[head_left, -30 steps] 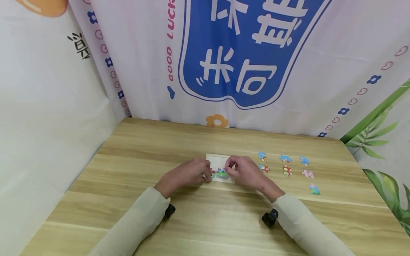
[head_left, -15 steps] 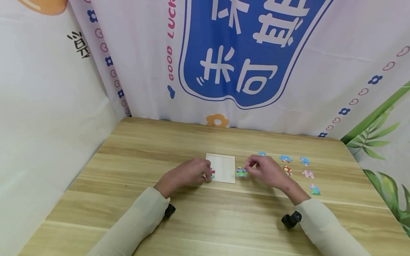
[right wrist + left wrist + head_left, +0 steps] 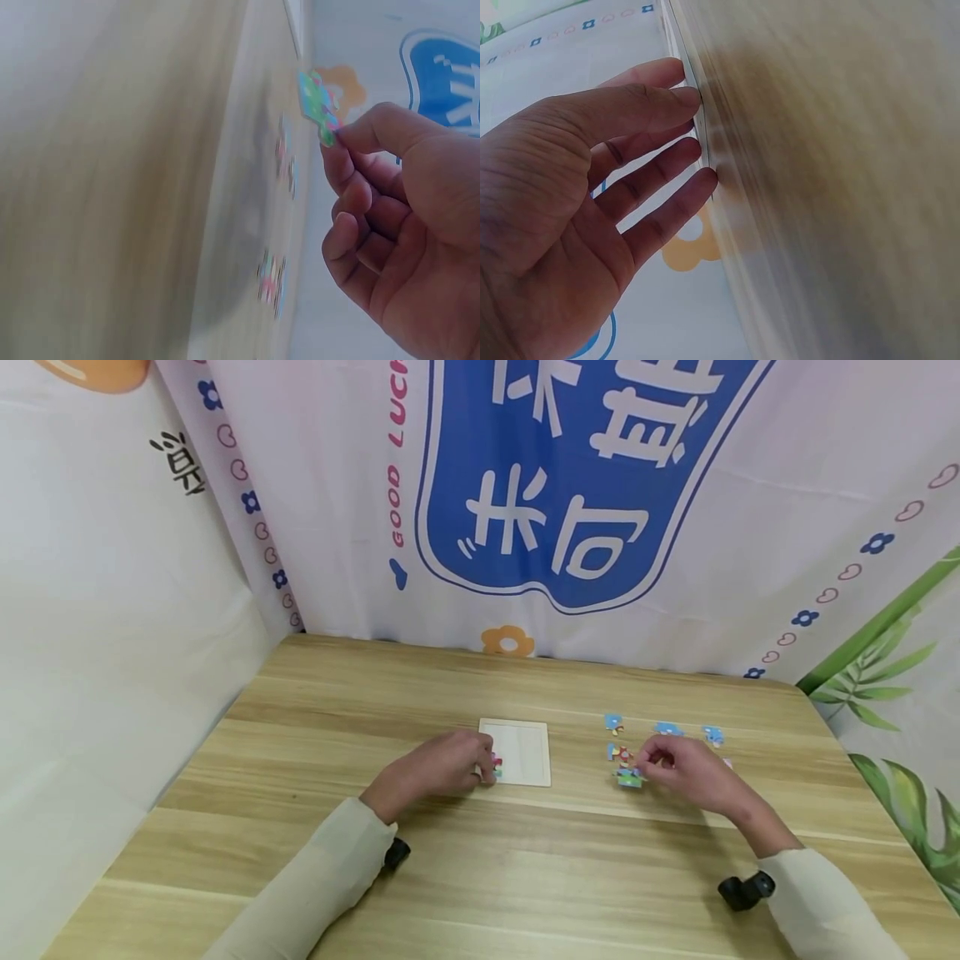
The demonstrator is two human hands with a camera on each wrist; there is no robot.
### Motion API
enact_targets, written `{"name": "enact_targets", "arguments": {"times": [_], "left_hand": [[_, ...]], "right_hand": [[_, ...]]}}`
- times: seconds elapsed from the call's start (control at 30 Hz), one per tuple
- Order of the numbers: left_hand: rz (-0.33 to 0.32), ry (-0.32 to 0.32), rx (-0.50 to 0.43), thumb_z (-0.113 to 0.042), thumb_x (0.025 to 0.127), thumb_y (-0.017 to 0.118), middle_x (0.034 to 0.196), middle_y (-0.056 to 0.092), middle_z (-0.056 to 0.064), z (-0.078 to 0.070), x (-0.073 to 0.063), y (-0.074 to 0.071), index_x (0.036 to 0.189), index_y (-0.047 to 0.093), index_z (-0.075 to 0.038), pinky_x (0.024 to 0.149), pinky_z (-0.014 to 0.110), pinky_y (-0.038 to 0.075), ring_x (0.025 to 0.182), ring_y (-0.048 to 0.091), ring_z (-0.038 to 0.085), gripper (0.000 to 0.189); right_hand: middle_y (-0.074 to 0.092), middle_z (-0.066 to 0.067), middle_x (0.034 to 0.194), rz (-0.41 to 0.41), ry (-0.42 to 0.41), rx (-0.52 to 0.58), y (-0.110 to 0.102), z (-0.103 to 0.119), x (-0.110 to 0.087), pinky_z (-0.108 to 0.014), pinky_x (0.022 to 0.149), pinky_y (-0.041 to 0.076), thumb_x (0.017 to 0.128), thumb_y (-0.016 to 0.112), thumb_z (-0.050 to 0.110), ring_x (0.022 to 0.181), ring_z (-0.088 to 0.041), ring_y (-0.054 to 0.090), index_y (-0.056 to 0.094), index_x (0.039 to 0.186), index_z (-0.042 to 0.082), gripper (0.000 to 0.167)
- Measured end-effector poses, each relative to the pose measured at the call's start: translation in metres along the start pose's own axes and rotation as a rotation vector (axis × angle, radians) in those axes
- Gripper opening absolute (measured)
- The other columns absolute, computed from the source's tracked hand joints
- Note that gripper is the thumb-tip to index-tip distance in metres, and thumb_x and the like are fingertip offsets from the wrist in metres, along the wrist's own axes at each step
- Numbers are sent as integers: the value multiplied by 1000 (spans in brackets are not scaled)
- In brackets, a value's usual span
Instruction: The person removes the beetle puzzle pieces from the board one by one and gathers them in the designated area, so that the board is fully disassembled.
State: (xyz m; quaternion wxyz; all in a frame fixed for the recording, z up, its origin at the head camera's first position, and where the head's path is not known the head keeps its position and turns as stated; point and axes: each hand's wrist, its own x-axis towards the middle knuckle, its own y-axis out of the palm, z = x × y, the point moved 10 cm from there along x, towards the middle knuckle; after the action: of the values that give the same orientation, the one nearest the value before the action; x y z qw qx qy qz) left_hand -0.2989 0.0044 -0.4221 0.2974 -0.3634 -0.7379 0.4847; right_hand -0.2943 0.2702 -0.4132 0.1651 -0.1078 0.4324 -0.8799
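Note:
A square pale puzzle tray [image 3: 528,752] lies on the table, with one pink-and-green jigsaw piece [image 3: 497,767] in its lower left corner. Beside that corner rests my left hand [image 3: 438,766], its fingertips at the tray's left edge and partly covering the piece. In the left wrist view its fingers look loosely extended against the edge. Over to the right, my right hand [image 3: 693,772] pinches a green-and-blue jigsaw piece [image 3: 316,99] between thumb and index finger. In the head view this held piece overlaps a red-and-blue jigsaw piece [image 3: 618,752] behind it.
Loose jigsaw pieces lie right of the tray: a blue one [image 3: 613,722], another blue one [image 3: 667,727] and a third [image 3: 713,737]. The right hand hides others, with a pink edge showing. A printed curtain [image 3: 345,527] hangs behind the table [image 3: 480,877].
My right hand has lifted the green-and-blue jigsaw piece out of the tray and carried it right, over the loose pieces. My left hand has stayed at the tray's left edge.

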Motion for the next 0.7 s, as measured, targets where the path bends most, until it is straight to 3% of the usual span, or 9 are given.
{"name": "enact_targets", "arguments": {"times": [0.3, 0.7], "left_hand": [[-10, 0, -13, 9, 88, 73, 77, 54, -4, -1, -1, -2, 71, 74, -13, 64, 24, 40, 70, 44, 10, 28], [-8, -30, 4, 5, 89, 75, 78, 56, -6, 2, 0, -1, 76, 79, -14, 66, 24, 43, 71, 46, 9, 23]], "right_hand": [[59, 3, 83, 18, 7, -8, -15, -22, -19, -26, 61, 45, 98, 69, 5, 73, -13, 53, 68, 91, 11, 9], [60, 2, 84, 57, 48, 8, -20, -42, -30, -26, 61, 45, 100, 67, 6, 74, -11, 52, 68, 94, 9, 7]]}}
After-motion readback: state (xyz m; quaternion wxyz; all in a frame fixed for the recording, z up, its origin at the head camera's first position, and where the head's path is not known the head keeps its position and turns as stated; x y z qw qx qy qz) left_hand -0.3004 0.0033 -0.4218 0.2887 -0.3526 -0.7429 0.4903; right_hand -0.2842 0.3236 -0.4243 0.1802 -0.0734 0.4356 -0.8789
